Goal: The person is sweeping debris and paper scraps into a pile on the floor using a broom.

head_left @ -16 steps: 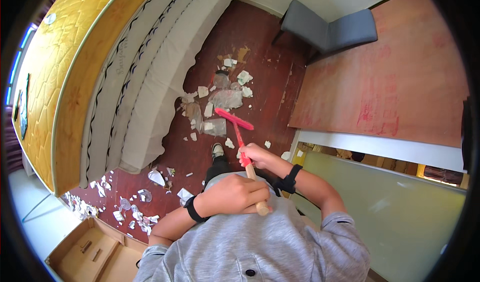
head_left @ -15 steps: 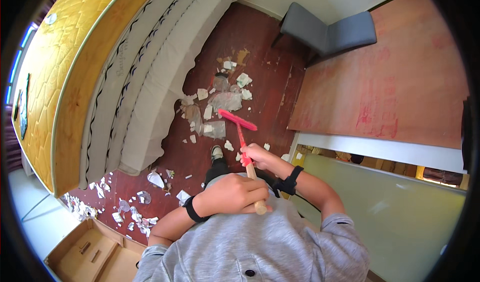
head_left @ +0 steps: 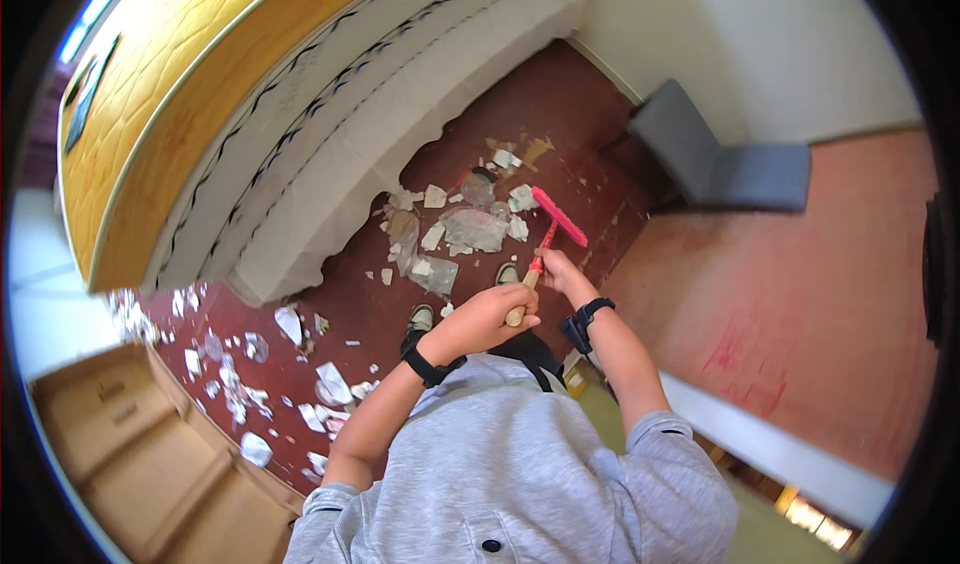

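Over red floor (head_left: 535,89), gripped broom (head_left: 560,217), likely light, stiff, with left hand (head_left: 488,318) at end, right hand (head_left: 557,268) at its two o'clock.

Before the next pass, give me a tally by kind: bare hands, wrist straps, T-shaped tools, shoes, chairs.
Hands (left hand, right hand): 2
Black wrist straps: 2
Pink-headed T-shaped tool: 1
Shoes: 2
Grey chair: 1
Total: 8

The floor (head_left: 560,114) (dark red) bears white scraps (head_left: 435,197); crumpled plastic (head_left: 474,229) too.
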`<state>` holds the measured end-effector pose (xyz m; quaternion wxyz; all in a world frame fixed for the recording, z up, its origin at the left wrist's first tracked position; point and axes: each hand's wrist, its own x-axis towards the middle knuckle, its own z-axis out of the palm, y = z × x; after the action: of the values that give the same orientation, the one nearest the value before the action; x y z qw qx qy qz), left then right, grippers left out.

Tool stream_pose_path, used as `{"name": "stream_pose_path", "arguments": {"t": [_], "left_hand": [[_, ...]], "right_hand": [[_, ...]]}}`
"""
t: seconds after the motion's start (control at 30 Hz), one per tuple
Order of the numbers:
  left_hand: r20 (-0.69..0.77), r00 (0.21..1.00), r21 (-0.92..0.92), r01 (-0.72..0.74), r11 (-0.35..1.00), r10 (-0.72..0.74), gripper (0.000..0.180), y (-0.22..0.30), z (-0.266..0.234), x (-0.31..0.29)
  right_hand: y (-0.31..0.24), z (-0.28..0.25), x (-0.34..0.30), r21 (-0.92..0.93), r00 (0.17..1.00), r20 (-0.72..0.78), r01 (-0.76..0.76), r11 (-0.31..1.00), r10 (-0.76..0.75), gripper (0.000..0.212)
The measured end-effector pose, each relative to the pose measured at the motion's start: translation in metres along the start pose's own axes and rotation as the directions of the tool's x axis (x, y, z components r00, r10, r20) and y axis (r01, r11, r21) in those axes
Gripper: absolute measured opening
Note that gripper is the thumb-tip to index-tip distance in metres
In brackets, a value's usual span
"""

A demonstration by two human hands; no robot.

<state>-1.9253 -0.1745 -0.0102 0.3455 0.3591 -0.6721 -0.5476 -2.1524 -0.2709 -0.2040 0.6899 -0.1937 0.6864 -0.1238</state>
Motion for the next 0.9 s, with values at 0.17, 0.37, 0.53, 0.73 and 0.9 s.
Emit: {"name": "stream_pose_path", "arguments": {"t": [0.17, 0.37, 0.53, 0.73, 0.9], "left_hand": [[-0.162, 0.979, 0.000, 0.127, 0.992, -0.125, 0.015, -0.012, 0.018, -0.001], [-0.522, 0.812, 0.137, 0.381, 0.915, -0.260, 0.019, 0.057, 0.050, -0.023], [-0.539, 0.807, 0.344, 0.472, 0.812, -0.240, 0.025, 0.111, 0.080, -0.007], [-0.543, 0.837, 0.520, 0.398, 0.755, -0.067, 0.026, 0.152, 0.086, 0.019], [-0.495, 0.863, 0.601, 0.257, 0.757, 0.100, 0.023, 0.161, 0.082, 0.018]], "right_hand": [[-0.012, 0.009, 0.037, -0.245, 0.974, 0.204, -0.048, 0.968, 0.100, 0.017], [-0.006, 0.058, 0.011, -0.692, 0.797, 0.407, -0.050, 0.720, 0.446, 0.036], [0.007, 0.067, -0.020, -0.721, 0.693, 0.465, -0.064, 0.690, 0.550, 0.030], [-0.028, 0.065, -0.079, -0.751, 0.661, 0.545, 0.112, 0.650, 0.516, 0.026], [-0.055, 0.055, -0.098, -0.709, 0.666, 0.586, 0.145, 0.690, 0.461, 0.025]]}}
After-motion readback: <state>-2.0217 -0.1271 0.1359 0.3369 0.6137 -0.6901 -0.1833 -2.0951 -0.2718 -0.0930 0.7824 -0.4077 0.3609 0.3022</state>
